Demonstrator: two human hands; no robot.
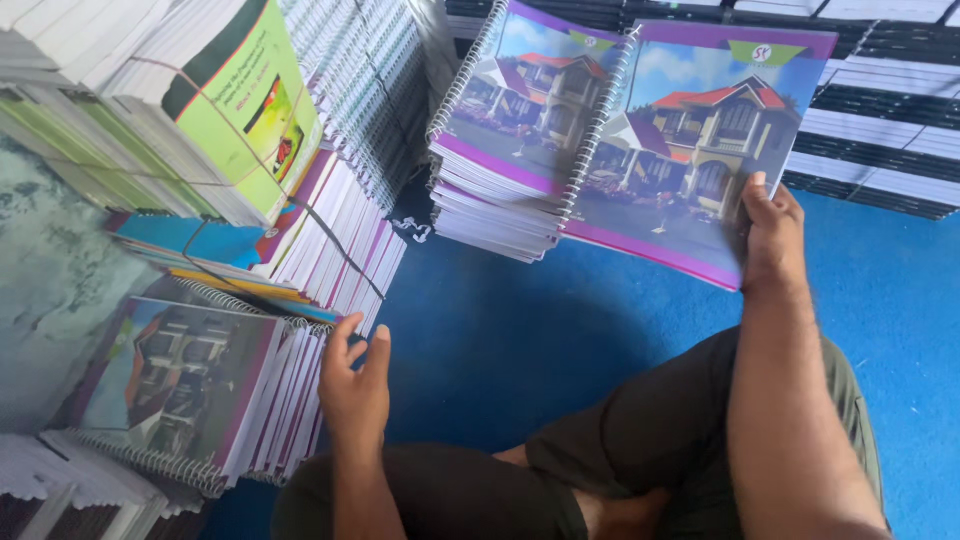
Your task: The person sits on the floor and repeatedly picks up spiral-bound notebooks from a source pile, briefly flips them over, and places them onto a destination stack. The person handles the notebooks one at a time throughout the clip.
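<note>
The right hand (770, 235) grips a spiral notebook (700, 150) by its lower right corner, thumb on the house-picture cover, fingers curled beneath, so it hangs tilted just beside the stack (510, 170) of matching notebooks, spirals nearly touching. The left hand (352, 385) rests flat against the page edges of a leaning pile (210, 395) at the left, fingers spread, holding nothing, seemingly steadying it. Tied bundles (240, 110) rise behind. Everything sits on the blue floor (500, 330) before the person's crossed legs.
</note>
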